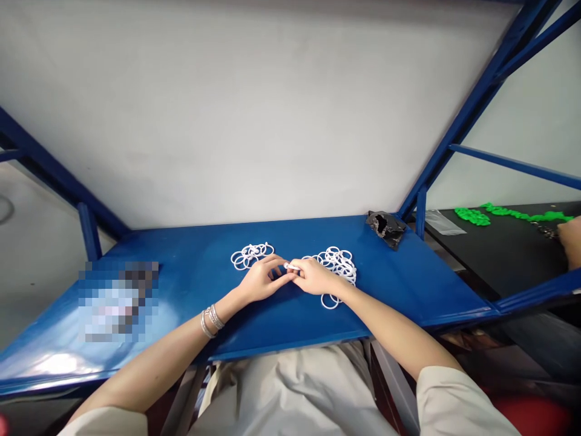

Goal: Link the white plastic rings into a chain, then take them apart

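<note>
Both my hands meet over the middle of the blue table [190, 284]. My left hand [261, 280] and my right hand [313, 277] pinch one small white ring [290, 266] between their fingertips. A small heap of several white rings [251, 254] lies just beyond my left hand. A larger heap of white rings [338, 263] lies under and beyond my right hand, with one ring [330, 301] near my right wrist. Silver bangles [211, 320] sit on my left wrist.
A crumpled black bag [385, 227] lies at the table's far right corner. Blue frame bars [472, 109] rise on both sides. To the right, a black table [499, 248] holds green pieces [472, 215], a clear bag [442, 221] and another person's hand [572, 239].
</note>
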Demonstrator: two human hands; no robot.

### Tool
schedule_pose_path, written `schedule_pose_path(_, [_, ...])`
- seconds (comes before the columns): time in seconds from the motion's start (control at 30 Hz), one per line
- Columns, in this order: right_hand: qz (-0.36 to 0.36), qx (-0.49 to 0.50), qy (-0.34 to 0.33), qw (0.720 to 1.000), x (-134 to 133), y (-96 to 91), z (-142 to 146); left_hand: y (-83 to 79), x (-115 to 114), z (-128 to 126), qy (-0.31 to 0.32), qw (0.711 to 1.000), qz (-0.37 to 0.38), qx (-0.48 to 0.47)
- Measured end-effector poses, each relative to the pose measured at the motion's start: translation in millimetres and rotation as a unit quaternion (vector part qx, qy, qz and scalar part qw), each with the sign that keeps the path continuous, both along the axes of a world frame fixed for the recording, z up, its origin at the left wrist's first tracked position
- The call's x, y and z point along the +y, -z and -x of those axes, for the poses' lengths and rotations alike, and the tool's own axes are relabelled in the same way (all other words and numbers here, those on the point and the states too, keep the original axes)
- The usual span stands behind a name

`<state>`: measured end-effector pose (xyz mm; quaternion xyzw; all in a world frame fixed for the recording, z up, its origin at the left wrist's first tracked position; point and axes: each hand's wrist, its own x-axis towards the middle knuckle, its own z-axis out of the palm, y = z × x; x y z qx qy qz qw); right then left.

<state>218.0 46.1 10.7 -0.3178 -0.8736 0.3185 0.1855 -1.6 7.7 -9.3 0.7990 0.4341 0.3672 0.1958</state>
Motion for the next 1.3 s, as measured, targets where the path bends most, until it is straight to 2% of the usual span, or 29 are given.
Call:
schedule_pose_path(0.23, [-0.007, 0.013, -0.012, 1.0, -4.5, 0.1, 3.6, 7.4, 7.4, 2.5, -0.021, 0.999, -0.028, -0.029])
schedule_pose_path(0.33, [-0.016, 0.062, 0.022, 0.998, -2.8, -0.8, 1.9, 9.9, 9.3, 5.0, -0.04, 0.997, -0.043, -0.042])
schedule_pose_path(0.43, [-0.03, 0.077, 0.064, 0.995, -2.0, -2.0, 1.0, 8.5, 7.6, 5.3, -0.03, 0.996, -0.065, -0.048])
schedule_pose_path(0.53, [-0.025, 0.06, 0.035, 0.997, -2.9, -1.3, 2.9, 6.5, 4.8, 3.4, -0.021, 0.994, -0.086, -0.06])
schedule_pose_path(0.63, [-0.008, 0.044, 0.025, 0.999, -4.1, 0.3, 5.1, 6.6, 4.8, 1.9, -0.05, 0.993, -0.077, -0.072])
schedule_pose_path(0.73, [-0.032, 0.022, 0.045, 0.998, -4.6, 0.4, 4.9, 7.1, 6.8, 2.2, -0.07, 0.994, -0.049, -0.07])
schedule_pose_path(0.97, [-0.048, -0.02, 0.026, 0.998, -7.2, -0.8, 5.6, 1.8, 0.3, 0.7, 0.054, 0.996, 0.069, -0.025])
schedule_pose_path(1.13, [-0.068, -0.062, 0.045, 0.995, -11.9, -0.8, 10.2, 1.1, -1.6, -0.1, 0.079, 0.995, 0.062, -0.023])
schedule_pose_path(1.3, [-0.083, -0.083, 0.055, 0.992, -13.9, -2.1, 12.3, 2.8, 0.2, 0.5, 0.057, 0.997, 0.055, -0.013])
